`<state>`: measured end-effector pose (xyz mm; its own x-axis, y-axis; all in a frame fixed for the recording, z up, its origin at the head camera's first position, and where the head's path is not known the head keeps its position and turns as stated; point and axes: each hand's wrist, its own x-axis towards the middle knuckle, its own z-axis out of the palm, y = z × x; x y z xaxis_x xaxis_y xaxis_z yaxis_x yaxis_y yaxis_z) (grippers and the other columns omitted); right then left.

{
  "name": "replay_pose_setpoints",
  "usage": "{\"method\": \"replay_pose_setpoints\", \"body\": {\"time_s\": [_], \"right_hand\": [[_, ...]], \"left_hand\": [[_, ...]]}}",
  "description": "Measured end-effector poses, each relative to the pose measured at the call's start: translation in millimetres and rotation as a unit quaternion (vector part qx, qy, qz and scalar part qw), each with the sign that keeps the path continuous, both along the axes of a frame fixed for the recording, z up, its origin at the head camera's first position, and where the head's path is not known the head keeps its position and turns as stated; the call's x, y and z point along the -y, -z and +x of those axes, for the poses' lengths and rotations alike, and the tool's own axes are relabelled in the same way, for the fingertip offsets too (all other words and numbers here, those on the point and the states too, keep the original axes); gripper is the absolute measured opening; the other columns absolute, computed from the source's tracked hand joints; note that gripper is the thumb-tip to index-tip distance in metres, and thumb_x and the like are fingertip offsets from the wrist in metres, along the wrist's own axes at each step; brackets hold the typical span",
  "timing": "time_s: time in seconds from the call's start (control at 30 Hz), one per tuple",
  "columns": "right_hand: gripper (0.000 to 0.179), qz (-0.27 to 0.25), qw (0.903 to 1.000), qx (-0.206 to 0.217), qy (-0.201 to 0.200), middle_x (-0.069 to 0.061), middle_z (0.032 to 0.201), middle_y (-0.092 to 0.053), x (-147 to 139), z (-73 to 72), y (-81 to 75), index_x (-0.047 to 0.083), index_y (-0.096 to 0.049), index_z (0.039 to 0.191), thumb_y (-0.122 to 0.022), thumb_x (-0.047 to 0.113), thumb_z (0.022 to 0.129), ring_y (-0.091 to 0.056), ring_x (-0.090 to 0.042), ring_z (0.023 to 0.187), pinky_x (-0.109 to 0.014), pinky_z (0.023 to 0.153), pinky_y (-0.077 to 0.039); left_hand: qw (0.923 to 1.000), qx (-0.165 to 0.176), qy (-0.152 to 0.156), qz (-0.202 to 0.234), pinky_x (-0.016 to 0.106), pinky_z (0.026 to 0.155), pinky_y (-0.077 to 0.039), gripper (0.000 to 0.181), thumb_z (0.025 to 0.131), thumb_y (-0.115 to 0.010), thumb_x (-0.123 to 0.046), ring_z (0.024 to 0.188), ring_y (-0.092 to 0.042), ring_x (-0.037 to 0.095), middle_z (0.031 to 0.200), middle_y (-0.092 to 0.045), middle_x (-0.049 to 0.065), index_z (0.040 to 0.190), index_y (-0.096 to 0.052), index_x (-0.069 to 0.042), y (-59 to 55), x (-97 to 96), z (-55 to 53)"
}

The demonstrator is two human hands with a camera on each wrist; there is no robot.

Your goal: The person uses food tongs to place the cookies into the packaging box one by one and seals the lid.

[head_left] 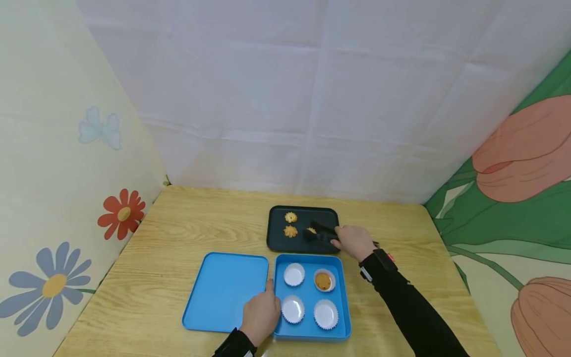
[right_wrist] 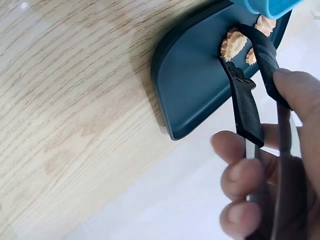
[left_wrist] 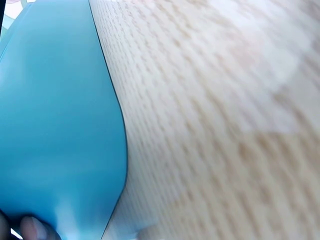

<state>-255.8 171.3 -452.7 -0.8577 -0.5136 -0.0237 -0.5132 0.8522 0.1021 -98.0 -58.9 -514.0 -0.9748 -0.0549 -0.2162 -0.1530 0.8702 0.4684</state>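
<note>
My right hand [head_left: 356, 242] grips black-tipped tongs [right_wrist: 247, 107], with fingers and thumb around their two arms. The tong tips lie on either side of a cookie [right_wrist: 233, 45], which rests on the dark baking tray [head_left: 281, 244]. Two more cookies, an upper one [head_left: 291, 217] and a lower one [head_left: 290, 231], lie to its left. My left hand [head_left: 260, 315] holds the left wall of a blue box [head_left: 310, 333], one finger pointing forward along the rim. Inside are several white paper cups, one holding a brown cookie [head_left: 322, 281].
A flat blue lid [head_left: 227, 292] lies on the wooden table [head_left: 147, 277], left of the box and close to it. The baking tray stands just behind the box. A white cloth wall [head_left: 245, 99] rises at the table's back edge.
</note>
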Motion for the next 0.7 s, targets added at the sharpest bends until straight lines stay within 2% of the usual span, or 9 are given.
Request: {"method": "replay_pose_setpoints", "body": {"time_s": [0.17, 0.27, 0.37, 0.5, 0.7], "right_hand": [[0.027, -0.009, 0.9999, 0.008, 0.002, 0.000, 0.059, -0.047, -0.5, -1.3, 4.3, 0.008, -0.058, 0.079, -0.062, 0.034, 0.085, -0.042, -0.013, 0.050, -0.028, 0.048, -0.036], [0.027, -0.014, 0.9999, 0.005, 0.003, 0.000, 0.059, -0.046, -3.0, -1.2, 8.4, 0.008, -0.060, 0.080, -0.062, 0.034, 0.085, -0.041, -0.013, 0.050, -0.027, 0.048, -0.034], [0.028, -0.022, 0.9997, 0.000, 0.001, -0.002, 0.063, -0.052, -6.1, 0.4, 10.9, 0.005, -0.063, 0.086, -0.062, 0.033, 0.085, -0.044, -0.013, 0.052, -0.028, 0.049, -0.037], [0.034, -0.045, 0.9990, -0.004, 0.002, -0.008, 0.075, -0.063, -9.4, 2.7, 10.4, 0.001, -0.065, 0.099, -0.062, 0.031, 0.085, -0.054, -0.016, 0.058, -0.031, 0.055, -0.045], [0.037, -0.081, 0.9966, -0.002, 0.013, -0.011, 0.082, -0.065, -14.9, 8.1, 4.1, 0.000, -0.064, 0.105, -0.062, 0.031, 0.085, -0.059, -0.019, 0.064, -0.035, 0.062, -0.049]], "left_hand": [[1.0000, 0.001, 0.000, -0.002, 0.032, 0.045, -0.038, 0.048, 0.090, -0.046, -0.020, 0.050, -0.047, 0.015, 0.049, -0.042, 0.003, 0.130, -0.044, 0.006, 0.4, 0.7, -0.8], [1.0000, -0.001, 0.001, -0.002, 0.032, 0.044, -0.037, 0.047, 0.089, -0.046, -0.019, 0.050, -0.047, 0.015, 0.049, -0.042, 0.003, 0.130, -0.044, 0.006, 0.2, 0.9, -0.7], [1.0000, 0.001, 0.002, -0.001, 0.032, 0.045, -0.038, 0.048, 0.089, -0.047, -0.019, 0.051, -0.048, 0.015, 0.050, -0.043, 0.003, 0.130, -0.044, 0.006, 0.6, 1.1, -0.5], [1.0000, 0.005, 0.001, -0.004, 0.036, 0.050, -0.043, 0.048, 0.089, -0.047, -0.020, 0.056, -0.053, 0.016, 0.055, -0.048, 0.005, 0.130, -0.044, 0.006, 1.0, 1.7, -1.3], [1.0000, 0.007, 0.000, -0.004, 0.033, 0.048, -0.041, 0.048, 0.090, -0.047, -0.020, 0.052, -0.048, 0.015, 0.050, -0.043, 0.003, 0.130, -0.043, 0.005, 0.8, 1.1, -1.2]]}}
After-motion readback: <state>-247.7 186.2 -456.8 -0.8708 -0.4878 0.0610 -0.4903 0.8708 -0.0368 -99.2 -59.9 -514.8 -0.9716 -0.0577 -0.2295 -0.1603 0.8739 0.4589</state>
